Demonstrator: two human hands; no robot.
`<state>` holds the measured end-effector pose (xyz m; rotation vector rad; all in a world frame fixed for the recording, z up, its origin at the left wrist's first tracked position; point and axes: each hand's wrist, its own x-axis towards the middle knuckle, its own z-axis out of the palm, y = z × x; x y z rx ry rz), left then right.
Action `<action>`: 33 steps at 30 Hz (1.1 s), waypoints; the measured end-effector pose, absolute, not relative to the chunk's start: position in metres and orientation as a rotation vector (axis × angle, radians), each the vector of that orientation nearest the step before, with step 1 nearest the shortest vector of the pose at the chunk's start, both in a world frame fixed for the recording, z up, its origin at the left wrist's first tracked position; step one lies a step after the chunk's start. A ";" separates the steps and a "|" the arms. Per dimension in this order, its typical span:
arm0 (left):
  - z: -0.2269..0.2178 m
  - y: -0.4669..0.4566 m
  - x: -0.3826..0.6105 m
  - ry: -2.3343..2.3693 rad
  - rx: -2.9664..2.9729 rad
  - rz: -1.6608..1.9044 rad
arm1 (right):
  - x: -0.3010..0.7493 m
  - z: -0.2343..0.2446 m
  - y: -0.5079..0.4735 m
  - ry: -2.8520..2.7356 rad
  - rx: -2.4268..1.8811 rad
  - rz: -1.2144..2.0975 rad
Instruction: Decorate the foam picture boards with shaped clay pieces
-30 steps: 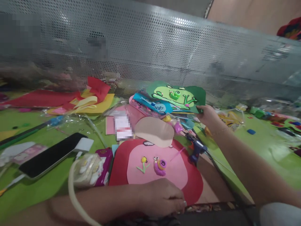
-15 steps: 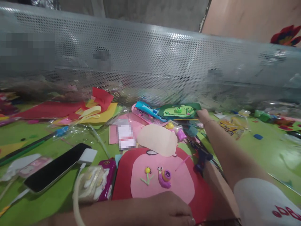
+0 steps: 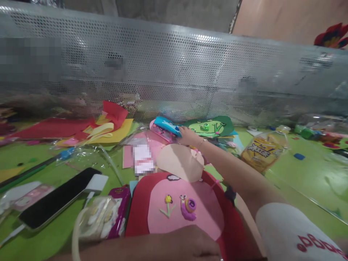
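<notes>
My right hand (image 3: 189,136) reaches to the back of the table, its fingers closed on the right end of a blue paper cutout (image 3: 166,125). The cutout lies over a pink piece with dark lines. Beside the hand is a dark green cutout (image 3: 227,125) with a light green clay figure. Along the bottom edge, my left hand (image 3: 201,244) rests across the front of a red paper piece (image 3: 138,203); its fingertips are mostly cut off by the frame. On the pink paper centre (image 3: 174,188) are a clay flower (image 3: 168,204) and a purple clay snail (image 3: 188,207).
A beige paper oval (image 3: 174,159) lies behind the red piece. To the left are a phone (image 3: 59,197) with a white plug and cable, and a purple box (image 3: 119,210). A yellow bag (image 3: 261,150) sits right; a perforated metal panel (image 3: 163,65) borders the back.
My right hand has moved left from the dark green cutout's right end to the blue cutout. The left hand stays over the red paper. The view has shifted slightly.
</notes>
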<state>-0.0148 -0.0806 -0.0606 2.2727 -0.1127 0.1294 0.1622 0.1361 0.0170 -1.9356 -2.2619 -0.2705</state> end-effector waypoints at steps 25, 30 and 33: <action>-0.046 -0.082 -0.015 -0.137 2.337 0.121 | 0.101 0.090 0.030 -2.464 -1.635 -0.937; -0.032 -0.087 -0.016 -0.017 2.257 0.043 | 0.098 0.060 -0.058 -2.573 -1.427 -0.935; -0.022 -0.090 -0.018 0.033 2.258 0.038 | 0.098 0.029 -0.094 -2.616 -1.476 -0.832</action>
